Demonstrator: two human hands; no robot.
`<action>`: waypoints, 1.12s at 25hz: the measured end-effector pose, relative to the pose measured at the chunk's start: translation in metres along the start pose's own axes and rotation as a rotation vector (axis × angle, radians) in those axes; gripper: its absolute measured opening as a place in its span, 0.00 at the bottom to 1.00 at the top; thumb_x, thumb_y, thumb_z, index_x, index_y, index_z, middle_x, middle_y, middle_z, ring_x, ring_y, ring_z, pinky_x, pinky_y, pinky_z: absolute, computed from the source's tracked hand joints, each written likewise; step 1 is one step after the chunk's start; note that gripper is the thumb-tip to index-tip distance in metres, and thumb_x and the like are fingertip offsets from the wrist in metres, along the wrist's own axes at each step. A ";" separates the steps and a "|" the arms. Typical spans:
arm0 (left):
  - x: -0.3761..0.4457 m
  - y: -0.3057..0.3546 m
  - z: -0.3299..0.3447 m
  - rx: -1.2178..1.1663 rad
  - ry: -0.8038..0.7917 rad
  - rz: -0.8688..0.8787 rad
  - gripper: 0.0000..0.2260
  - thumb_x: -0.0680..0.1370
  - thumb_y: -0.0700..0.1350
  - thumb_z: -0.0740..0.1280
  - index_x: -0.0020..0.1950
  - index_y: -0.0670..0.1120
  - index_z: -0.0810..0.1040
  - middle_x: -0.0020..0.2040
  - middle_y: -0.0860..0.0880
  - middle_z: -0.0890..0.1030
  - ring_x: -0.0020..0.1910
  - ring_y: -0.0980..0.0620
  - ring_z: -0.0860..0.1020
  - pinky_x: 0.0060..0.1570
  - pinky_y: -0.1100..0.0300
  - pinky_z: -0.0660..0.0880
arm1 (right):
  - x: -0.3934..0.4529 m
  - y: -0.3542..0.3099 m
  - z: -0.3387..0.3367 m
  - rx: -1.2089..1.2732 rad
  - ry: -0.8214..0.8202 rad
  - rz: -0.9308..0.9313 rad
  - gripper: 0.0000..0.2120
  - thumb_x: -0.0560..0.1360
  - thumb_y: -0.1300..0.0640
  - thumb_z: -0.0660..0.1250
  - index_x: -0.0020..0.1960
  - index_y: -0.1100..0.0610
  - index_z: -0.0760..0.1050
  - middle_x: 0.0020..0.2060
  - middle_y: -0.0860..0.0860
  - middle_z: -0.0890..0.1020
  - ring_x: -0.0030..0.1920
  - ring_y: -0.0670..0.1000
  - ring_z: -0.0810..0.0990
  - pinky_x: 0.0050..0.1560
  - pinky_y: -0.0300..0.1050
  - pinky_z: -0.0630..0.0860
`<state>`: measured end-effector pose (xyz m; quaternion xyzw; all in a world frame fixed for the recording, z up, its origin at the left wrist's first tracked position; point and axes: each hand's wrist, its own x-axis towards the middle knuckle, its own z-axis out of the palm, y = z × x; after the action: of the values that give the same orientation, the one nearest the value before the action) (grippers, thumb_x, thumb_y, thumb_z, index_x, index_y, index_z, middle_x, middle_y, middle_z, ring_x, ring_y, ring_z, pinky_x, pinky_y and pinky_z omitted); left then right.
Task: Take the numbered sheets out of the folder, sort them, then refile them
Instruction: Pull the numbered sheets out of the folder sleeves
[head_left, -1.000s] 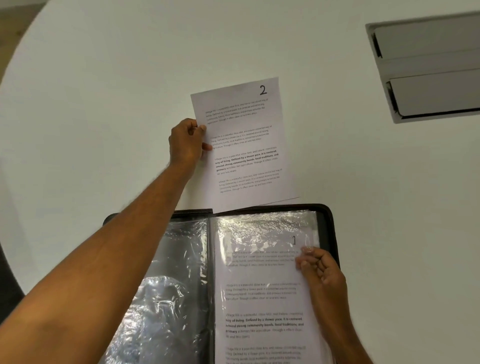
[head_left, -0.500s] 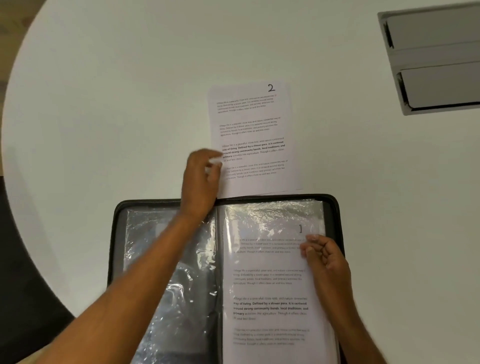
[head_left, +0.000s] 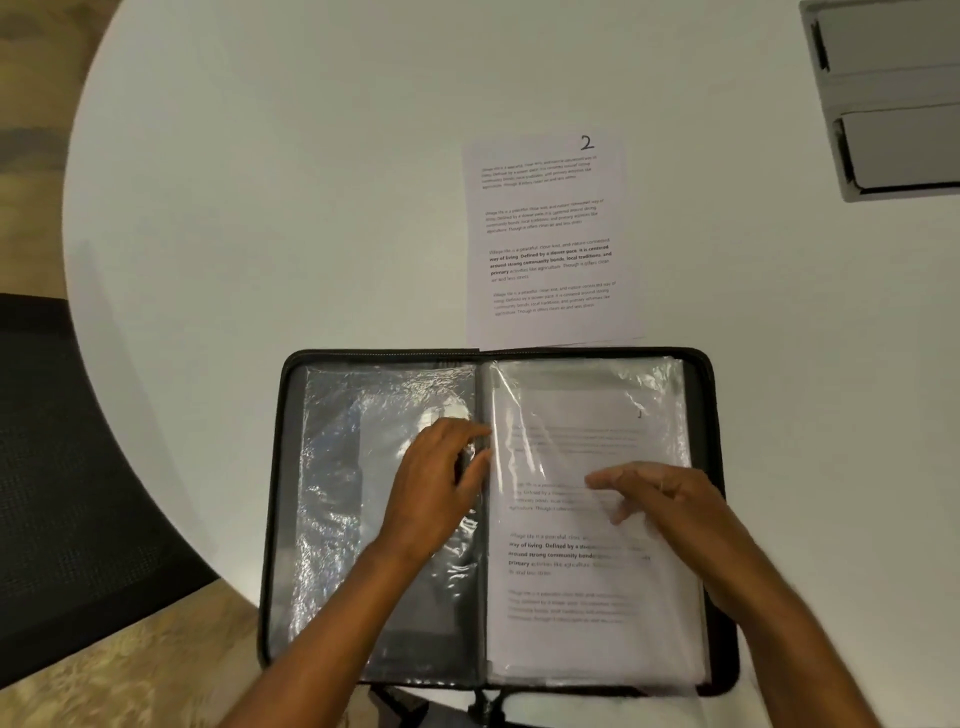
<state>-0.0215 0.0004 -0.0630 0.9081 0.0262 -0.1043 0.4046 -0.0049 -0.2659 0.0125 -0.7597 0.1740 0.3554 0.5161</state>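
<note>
Left hand (head_left: 441, 483) left sheet 2 (head_left: 545, 239), now curled on folder (head_left: 291, 493) | right hand (head_left: 660, 493) spread

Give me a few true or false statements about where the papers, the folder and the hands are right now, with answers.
1. The sheet marked 2 lies on the table beyond the folder. True.
2. The folder is zipped shut. False: it lies open.
3. The left hand holds the sheet marked 2. False: it is over the folder's spine.
4. The right hand is over the right-hand sleeve, which holds a printed sheet. True.
</note>
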 end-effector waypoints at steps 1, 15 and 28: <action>-0.002 0.002 -0.004 -0.081 0.003 -0.045 0.09 0.82 0.49 0.68 0.62 0.53 0.80 0.52 0.61 0.80 0.49 0.57 0.77 0.50 0.58 0.77 | -0.005 -0.009 0.007 0.031 -0.031 -0.029 0.08 0.79 0.45 0.68 0.50 0.39 0.87 0.50 0.42 0.87 0.52 0.44 0.84 0.54 0.44 0.75; -0.016 -0.027 -0.079 -0.708 0.016 -0.558 0.22 0.86 0.59 0.53 0.60 0.49 0.83 0.51 0.47 0.87 0.49 0.49 0.86 0.48 0.60 0.82 | 0.005 -0.051 0.162 0.259 -0.320 -0.233 0.20 0.77 0.37 0.61 0.66 0.37 0.77 0.72 0.35 0.72 0.70 0.33 0.69 0.67 0.34 0.64; -0.034 -0.057 -0.082 -0.141 0.368 -0.470 0.14 0.85 0.59 0.58 0.61 0.52 0.76 0.50 0.59 0.78 0.49 0.58 0.78 0.49 0.60 0.75 | 0.049 0.009 0.104 -0.423 0.288 -0.501 0.24 0.80 0.51 0.69 0.74 0.49 0.69 0.72 0.47 0.71 0.71 0.45 0.68 0.72 0.49 0.68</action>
<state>-0.0489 0.1006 -0.0443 0.8506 0.3154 -0.0269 0.4199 -0.0143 -0.1696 -0.0508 -0.9110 -0.0240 0.1353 0.3888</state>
